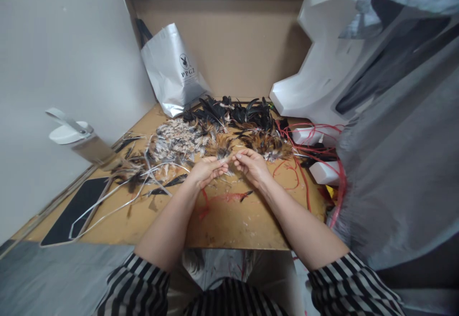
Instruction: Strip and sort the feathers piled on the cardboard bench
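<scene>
Over the middle of the table my left hand [210, 170] is closed around the base of a small bunch of brown feathers [219, 145], whose tips fan out away from me. My right hand [254, 167] is beside it with thumb and fingertips pinched together close to the left fingers; what lies in that pinch is too small to make out. Beyond the hands lie a heap of pale, speckled feathers [177, 139], a row of black feathers [247, 114] and a pile of brown feathers [267, 143].
At the left are a phone-like dark slab [77, 208], white ties [120, 194] and a lidded cup [91, 146]. A silver bag [172, 74] leans on the cardboard backing [247, 43]. Red string [304, 182] trails at the right, near a white moulded panel [308, 77] and hanging grey cloth [401, 163].
</scene>
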Tool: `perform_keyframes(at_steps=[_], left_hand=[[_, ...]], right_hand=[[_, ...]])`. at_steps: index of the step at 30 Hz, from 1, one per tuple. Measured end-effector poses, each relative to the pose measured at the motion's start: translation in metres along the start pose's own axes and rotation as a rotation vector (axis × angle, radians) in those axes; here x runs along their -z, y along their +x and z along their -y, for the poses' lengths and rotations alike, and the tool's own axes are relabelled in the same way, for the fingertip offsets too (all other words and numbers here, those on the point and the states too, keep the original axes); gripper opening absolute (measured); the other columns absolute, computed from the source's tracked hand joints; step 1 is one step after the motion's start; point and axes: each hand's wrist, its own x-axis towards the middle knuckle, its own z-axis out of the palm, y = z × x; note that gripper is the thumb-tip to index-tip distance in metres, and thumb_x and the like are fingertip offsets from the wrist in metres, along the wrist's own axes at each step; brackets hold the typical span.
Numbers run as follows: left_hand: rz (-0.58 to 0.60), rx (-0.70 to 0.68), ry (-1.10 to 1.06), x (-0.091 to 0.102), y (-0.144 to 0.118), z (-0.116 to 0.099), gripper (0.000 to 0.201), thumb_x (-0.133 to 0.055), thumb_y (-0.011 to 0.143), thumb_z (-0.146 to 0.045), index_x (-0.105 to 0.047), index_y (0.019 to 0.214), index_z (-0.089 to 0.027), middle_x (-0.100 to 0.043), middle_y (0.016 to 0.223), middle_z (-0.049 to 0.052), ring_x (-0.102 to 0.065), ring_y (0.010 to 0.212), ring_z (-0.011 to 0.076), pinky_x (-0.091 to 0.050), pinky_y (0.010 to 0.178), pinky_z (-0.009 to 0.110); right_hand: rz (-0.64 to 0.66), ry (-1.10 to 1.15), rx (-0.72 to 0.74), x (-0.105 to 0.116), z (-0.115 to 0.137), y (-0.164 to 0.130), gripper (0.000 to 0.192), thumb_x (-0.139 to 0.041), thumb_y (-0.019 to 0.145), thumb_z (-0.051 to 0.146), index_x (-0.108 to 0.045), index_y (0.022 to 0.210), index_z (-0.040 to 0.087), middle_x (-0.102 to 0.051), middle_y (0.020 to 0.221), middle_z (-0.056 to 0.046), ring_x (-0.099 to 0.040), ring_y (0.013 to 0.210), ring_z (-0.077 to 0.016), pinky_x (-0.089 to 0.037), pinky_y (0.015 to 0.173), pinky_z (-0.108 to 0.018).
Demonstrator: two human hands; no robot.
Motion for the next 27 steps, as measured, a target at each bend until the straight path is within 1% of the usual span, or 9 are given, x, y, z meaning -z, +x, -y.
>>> perform_keyframes(at_steps=[3,6,10,13,15,18,22,25,27], left_hand=[[-0.034,-0.023,0.081,-0.001,0.000,0.000,0.013,-0.067,0.068,-0.019,-0.063,0.069,-0.006,-0.064,0.061,0.007,-0.059,0.052,0.0068,-0.046,0.050,0.013],[-0.051,-0.043,0.213,-0.003,-0.001,0.000,0.018,-0.069,0.065,-0.025,-0.063,0.065,-0.007,-0.064,0.058,0.008,-0.058,0.050,0.0081,-0.045,0.049,0.015],[0.010,-0.066,0.374,-0.006,-0.003,0.000,0.021,-0.070,0.062,-0.028,-0.064,0.065,-0.008,-0.065,0.060,0.008,-0.061,0.053,0.0112,-0.047,0.051,0.019],[0.062,-0.050,0.490,-0.007,-0.004,0.000,0.020,-0.068,0.064,-0.029,-0.064,0.064,-0.009,-0.064,0.060,0.008,-0.061,0.052,0.0121,-0.048,0.050,0.020],[0.078,-0.034,0.564,-0.009,-0.005,0.001,0.018,-0.064,0.067,-0.026,-0.063,0.063,-0.009,-0.063,0.056,0.006,-0.061,0.051,0.0123,-0.048,0.049,0.020],[0.129,-0.020,0.652,-0.011,-0.006,0.004,0.014,-0.061,0.068,-0.021,-0.061,0.061,-0.009,-0.061,0.052,0.005,-0.060,0.049,0.0121,-0.048,0.048,0.021],[0.192,-0.031,0.756,-0.015,-0.008,0.009,0.022,-0.058,0.070,-0.023,-0.057,0.052,-0.010,-0.057,0.045,0.002,-0.055,0.040,0.0099,-0.045,0.044,0.020],[0.233,-0.091,0.808,-0.018,-0.012,0.011,0.027,-0.058,0.071,-0.028,-0.056,0.050,-0.010,-0.054,0.042,0.001,-0.051,0.037,0.0091,-0.043,0.042,0.020],[0.288,-0.138,0.813,-0.021,-0.015,0.010,0.027,-0.058,0.071,-0.031,-0.057,0.053,-0.010,-0.056,0.044,0.001,-0.051,0.039,0.0087,-0.043,0.044,0.020]], right_hand=[[-0.023,-0.024,0.025,0.000,0.005,-0.001,0.023,-0.075,0.055,0.027,-0.059,0.068,0.016,-0.066,0.069,-0.002,-0.060,0.059,-0.0096,-0.046,0.050,-0.018],[-0.003,-0.105,0.069,-0.003,0.009,-0.004,0.022,-0.075,0.056,0.029,-0.061,0.066,0.016,-0.067,0.072,-0.004,-0.062,0.063,-0.0126,-0.048,0.054,-0.022],[0.078,-0.305,0.173,-0.005,0.012,-0.009,0.019,-0.071,0.061,0.032,-0.064,0.069,0.016,-0.067,0.068,-0.004,-0.060,0.059,-0.0127,-0.048,0.059,-0.027],[0.159,-0.487,0.221,-0.004,0.015,-0.012,0.016,-0.069,0.064,0.032,-0.065,0.070,0.017,-0.066,0.067,-0.004,-0.059,0.060,-0.0136,-0.046,0.060,-0.028],[0.238,-0.650,0.300,-0.003,0.018,-0.014,0.012,-0.065,0.069,0.030,-0.066,0.070,0.018,-0.065,0.069,-0.004,-0.058,0.063,-0.0143,-0.044,0.061,-0.029],[0.378,-0.930,0.492,-0.004,0.022,-0.016,0.011,-0.057,0.076,0.024,-0.065,0.070,0.018,-0.063,0.072,-0.004,-0.057,0.068,-0.0141,-0.041,0.066,-0.028],[0.500,-1.201,0.674,-0.010,0.026,-0.018,0.015,-0.054,0.079,0.022,-0.065,0.070,0.018,-0.060,0.075,-0.005,-0.053,0.073,-0.0139,-0.038,0.067,-0.027],[0.518,-1.237,0.703,-0.012,0.029,-0.018,0.013,-0.057,0.077,0.023,-0.065,0.069,0.019,-0.060,0.077,-0.004,-0.052,0.077,-0.0148,-0.038,0.072,-0.029],[0.482,-1.145,0.629,-0.009,0.032,-0.015,0.012,-0.059,0.076,0.024,-0.065,0.068,0.019,-0.060,0.076,-0.004,-0.052,0.077,-0.0147,-0.039,0.074,-0.030]])
